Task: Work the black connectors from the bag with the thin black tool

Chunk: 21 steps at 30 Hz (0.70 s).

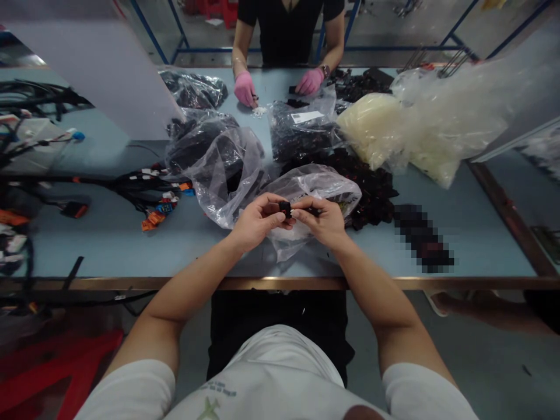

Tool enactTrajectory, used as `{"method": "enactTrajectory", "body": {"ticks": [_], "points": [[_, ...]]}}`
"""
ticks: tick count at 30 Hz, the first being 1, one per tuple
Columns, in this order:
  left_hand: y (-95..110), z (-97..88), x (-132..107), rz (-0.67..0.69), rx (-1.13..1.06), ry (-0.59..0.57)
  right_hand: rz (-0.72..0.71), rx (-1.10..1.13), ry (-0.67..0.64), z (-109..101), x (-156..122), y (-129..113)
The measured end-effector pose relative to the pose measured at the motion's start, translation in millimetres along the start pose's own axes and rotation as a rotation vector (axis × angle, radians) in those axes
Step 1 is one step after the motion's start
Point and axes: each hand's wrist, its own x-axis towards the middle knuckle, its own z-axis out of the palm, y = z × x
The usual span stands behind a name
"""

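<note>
Between thumb and fingers, my left hand (259, 221) grips a small black plastic connector housing (285, 209) above the front of the table. My right hand (321, 220) is pinched close against the housing's right side, with a tiny white piece (293, 213) at its fingertips. Under and behind both hands lies an open clear plastic bag (324, 181). Another open clear bag (223, 175) lies to the left. A heap of black connector parts (376, 192) spreads behind and to the right of my right hand.
Wire harnesses with orange and blue plugs (153, 219) lie at the left. Bags of pale yellow parts (371, 125) stand back right. A blurred dark object (422, 239) rests near the right front edge. Across the table, a co-worker's pink-gloved hands (245, 88) handle small parts.
</note>
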Motion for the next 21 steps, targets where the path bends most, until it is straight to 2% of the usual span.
{"method": "enactTrajectory", "body": {"ticks": [7, 15, 21], "points": [[1, -1.0, 0, 0.003, 0.084, -0.005, 0.031, 0.012, -0.044, -2, 2, -5], [9, 1.5, -1, 0.009, 0.143, -0.043, 0.131, 0.091, -0.2, -9, 5, -7], [10, 1.1, 0, -0.023, 0.169, -0.067, 0.225, 0.216, -0.209, -4, 5, -3]]}}
